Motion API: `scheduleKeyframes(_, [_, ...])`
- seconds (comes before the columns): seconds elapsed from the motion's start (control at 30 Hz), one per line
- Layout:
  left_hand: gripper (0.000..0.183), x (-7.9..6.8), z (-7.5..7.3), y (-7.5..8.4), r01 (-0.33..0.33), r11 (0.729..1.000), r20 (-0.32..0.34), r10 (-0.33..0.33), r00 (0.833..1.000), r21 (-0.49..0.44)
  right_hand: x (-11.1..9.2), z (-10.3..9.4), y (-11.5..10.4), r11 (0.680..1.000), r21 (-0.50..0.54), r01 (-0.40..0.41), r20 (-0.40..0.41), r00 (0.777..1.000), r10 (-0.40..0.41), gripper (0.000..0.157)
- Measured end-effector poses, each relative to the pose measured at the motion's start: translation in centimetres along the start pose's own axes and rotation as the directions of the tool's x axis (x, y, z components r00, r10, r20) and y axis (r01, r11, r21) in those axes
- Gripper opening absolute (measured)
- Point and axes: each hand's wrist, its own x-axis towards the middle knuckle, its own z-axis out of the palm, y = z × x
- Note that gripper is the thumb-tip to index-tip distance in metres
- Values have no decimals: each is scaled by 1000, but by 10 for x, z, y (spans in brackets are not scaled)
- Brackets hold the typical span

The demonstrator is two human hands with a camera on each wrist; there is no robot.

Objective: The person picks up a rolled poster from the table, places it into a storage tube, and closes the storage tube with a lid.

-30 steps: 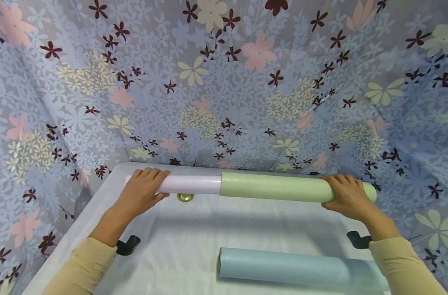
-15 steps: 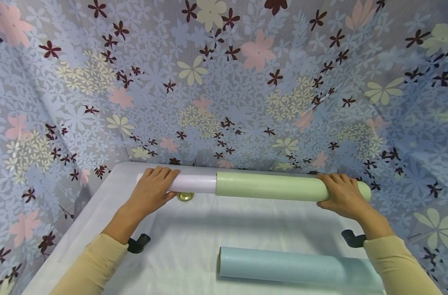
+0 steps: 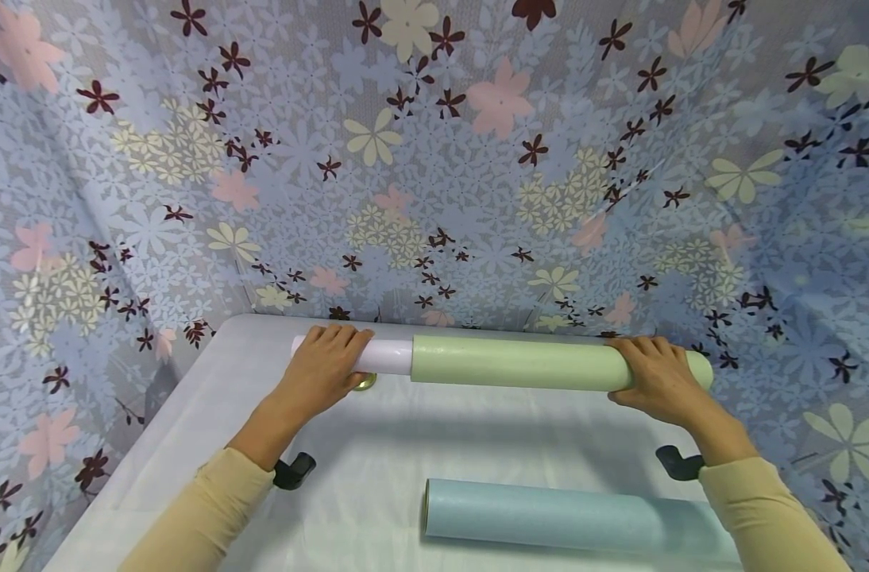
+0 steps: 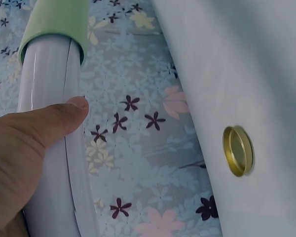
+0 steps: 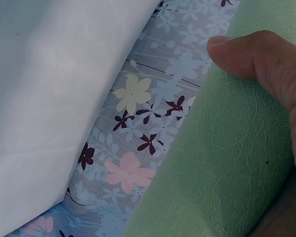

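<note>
In the head view, my left hand (image 3: pixel 322 367) grips a glossy white rolled-up sheet (image 3: pixel 389 357) near its left end. The sheet's right end runs into the open left end of a light green tube (image 3: pixel 506 361). Around that tube, close to its far right end, my right hand (image 3: pixel 652 377) is wrapped. In the left wrist view a lengthwise seam shows on the white roll (image 4: pixel 44 84), with my thumb lying over it. My thumb presses along the wrinkle-textured green surface (image 5: pixel 227 133) in the right wrist view. The roll's inner end is hidden inside the tube.
A light blue tube (image 3: pixel 549 515) lies on the white table (image 3: pixel 191 413) near its front right. Just below the white roll sits a round gold lid (image 3: pixel 366 383). A floral curtain (image 3: pixel 434 199) hangs behind the table's far edge.
My left hand has moved right with the white roll, so less of the roll shows outside the green tube. The tube and my right hand have shifted slightly left.
</note>
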Motion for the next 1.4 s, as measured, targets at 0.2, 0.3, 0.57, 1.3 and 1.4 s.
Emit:
scheduleKeyframes(0.2, [62,6,6,9,-14,1000,-22,14,1000,1,-1,-1,-1,1000,5,1,7,1000,-1,80])
scheduleKeyframes(0.3, [62,9,7,14,-19,1000,-30,19,999,1,-1,-1,-1,1000,2,7,1,1000,-7,81])
scheduleKeyframes(0.57, [63,15,11,25,-31,999,-39,31,999,9,-1,-1,-2,1000,-3,14,-12,1000,-14,80])
scheduleKeyframes(1.3, [63,25,13,42,-48,999,-9,48,999,4,-5,-1,-1,1000,-6,9,-27,1000,-9,80])
scheduleKeyframes(1.4, [63,25,14,43,-46,999,-5,46,999,10,-6,-1,-1,1000,-4,11,-31,999,-11,79])
